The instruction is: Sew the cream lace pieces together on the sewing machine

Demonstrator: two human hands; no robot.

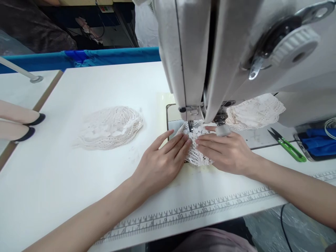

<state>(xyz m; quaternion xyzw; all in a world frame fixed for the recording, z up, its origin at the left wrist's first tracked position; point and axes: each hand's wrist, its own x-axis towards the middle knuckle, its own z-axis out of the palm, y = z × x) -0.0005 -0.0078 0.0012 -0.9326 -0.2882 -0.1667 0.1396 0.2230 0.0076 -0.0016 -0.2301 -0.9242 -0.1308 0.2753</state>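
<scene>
A small piece of white lace [198,147] lies under the presser foot [190,126] of a white sewing machine [236,52]. My left hand [162,161] rests flat on the lace's left side, fingers stretched out toward the needle. My right hand [225,152] presses flat on the lace's right side, fingers pointing left, with a thimble-like cap [223,130] on one finger. Both hands' fingertips nearly meet on the lace just in front of the foot.
A pile of lace pieces [110,127] lies on the white table [78,182] to the left, another pile [256,112] behind the machine. Green thread snips [288,147] and a blue object [319,143] lie at right. A measuring tape [204,208] runs along the front edge.
</scene>
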